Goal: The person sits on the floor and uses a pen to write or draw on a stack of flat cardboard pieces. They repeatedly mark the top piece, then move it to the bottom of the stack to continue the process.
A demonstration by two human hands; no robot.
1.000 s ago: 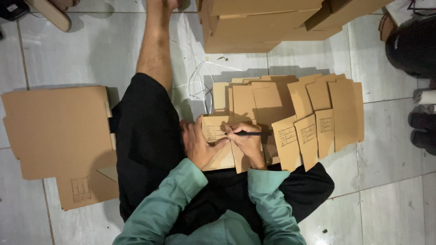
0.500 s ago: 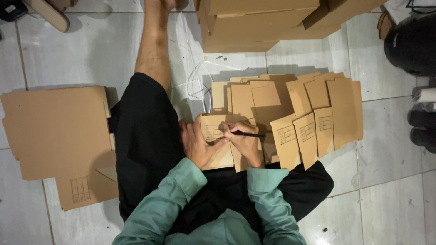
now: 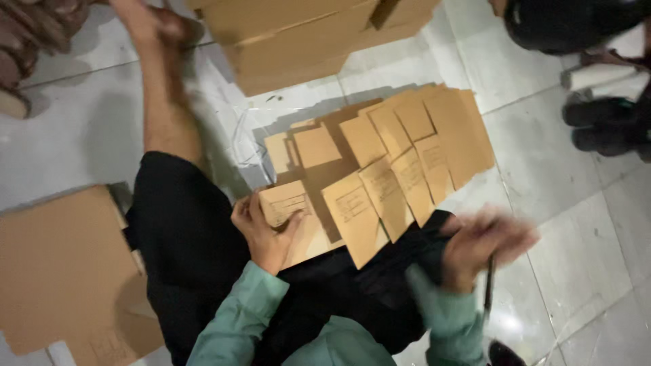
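A small cardboard piece (image 3: 288,207) is pinned on the lap by the left hand (image 3: 261,230), fingers closed over its edge. A dark pen (image 3: 488,288) is gripped by the blurred right hand (image 3: 485,244), well apart, beside fanned cardboard pieces (image 3: 393,169).

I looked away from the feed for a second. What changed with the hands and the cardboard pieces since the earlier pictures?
The right hand has swung off the cardboard piece out to the person's right, over the floor tiles, keeping hold of the pen; it is motion-blurred. The camera view has also tilted. The left hand stays on that piece in the lap, and the fanned cardboard pieces lie as before.
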